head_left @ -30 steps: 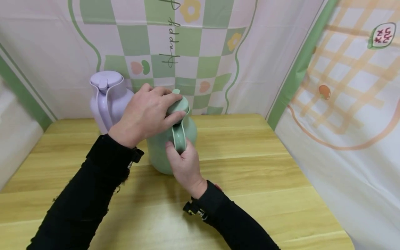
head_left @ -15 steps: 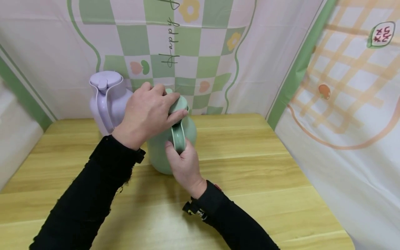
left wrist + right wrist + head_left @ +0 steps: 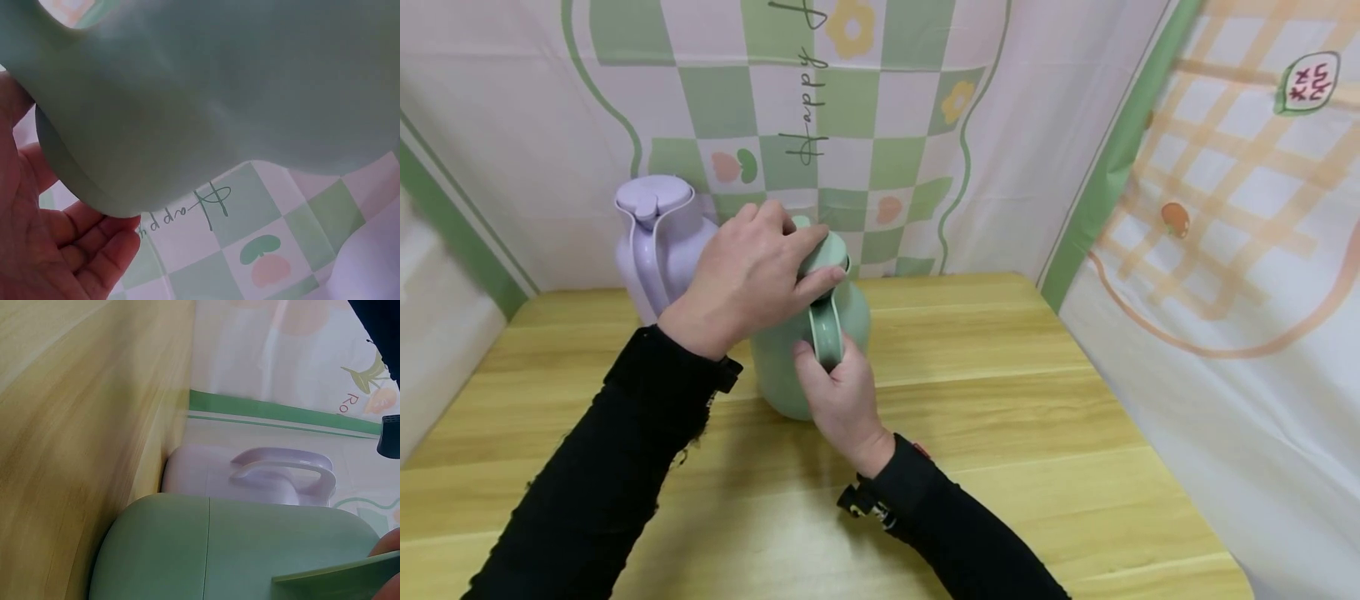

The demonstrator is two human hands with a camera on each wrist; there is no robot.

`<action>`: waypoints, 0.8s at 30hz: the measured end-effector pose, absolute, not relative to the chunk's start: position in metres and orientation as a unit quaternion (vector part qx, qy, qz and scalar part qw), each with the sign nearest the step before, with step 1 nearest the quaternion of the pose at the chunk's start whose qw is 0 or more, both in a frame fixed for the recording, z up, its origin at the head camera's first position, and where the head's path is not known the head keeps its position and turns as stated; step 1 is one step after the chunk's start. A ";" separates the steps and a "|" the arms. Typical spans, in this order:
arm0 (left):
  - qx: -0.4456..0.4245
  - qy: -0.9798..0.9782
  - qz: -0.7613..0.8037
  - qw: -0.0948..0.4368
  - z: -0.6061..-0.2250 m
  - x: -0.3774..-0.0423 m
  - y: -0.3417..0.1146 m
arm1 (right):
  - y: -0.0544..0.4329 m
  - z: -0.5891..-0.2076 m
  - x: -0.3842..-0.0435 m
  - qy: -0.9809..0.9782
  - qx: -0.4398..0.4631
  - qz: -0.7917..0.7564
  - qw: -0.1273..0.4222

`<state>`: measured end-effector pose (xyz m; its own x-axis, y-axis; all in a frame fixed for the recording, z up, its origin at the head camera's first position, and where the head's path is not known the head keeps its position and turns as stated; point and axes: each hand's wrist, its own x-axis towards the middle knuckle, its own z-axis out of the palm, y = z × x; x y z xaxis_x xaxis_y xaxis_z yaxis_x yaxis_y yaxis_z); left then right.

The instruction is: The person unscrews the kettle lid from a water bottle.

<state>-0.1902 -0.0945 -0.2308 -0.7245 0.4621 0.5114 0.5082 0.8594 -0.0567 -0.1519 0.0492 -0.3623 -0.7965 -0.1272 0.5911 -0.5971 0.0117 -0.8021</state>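
Note:
A pale green thermos jug (image 3: 775,375) stands upright on the wooden table. My left hand (image 3: 730,275) holds its round lid (image 3: 826,252) from above, thumb on the near side and fingers over the far side. In the left wrist view, the fingertips (image 3: 122,247) curl against the lid's edge below the jug's neck. My right hand (image 3: 842,404) grips the jug's handle (image 3: 826,333), the thumb lying along its left side. Only the fingertips of that hand show in the right wrist view, beside the green handle (image 3: 344,578).
Close to the left of the green jug stands a lilac thermos jug (image 3: 651,242) of like shape, partly behind my left hand. A checkered cloth (image 3: 910,100) hangs behind the table (image 3: 1000,467), and another patterned cloth (image 3: 1225,275) hangs along the right side.
The lid's small tab has shifted left as my left hand turned the lid counterclockwise; the thumb has since slid back slightly left. My right hand keeps its grip on the handle.

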 end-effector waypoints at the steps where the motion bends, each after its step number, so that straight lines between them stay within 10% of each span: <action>1: -0.265 -0.929 -0.053 0.252 -0.231 -0.190 -0.095 | 0.049 -0.363 -0.152 -0.688 0.263 0.652 0.181; 24: -0.322 -0.936 -0.116 0.081 -0.217 -0.203 -0.113 | 0.048 -0.363 -0.153 -0.701 0.239 0.645 0.187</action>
<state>-0.2028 -0.1135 -0.2169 -0.7800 0.5834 0.2262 0.6209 0.7664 0.1644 -0.1532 0.0476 -0.3634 -0.8159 -0.0929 0.5706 -0.5764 0.0544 -0.8153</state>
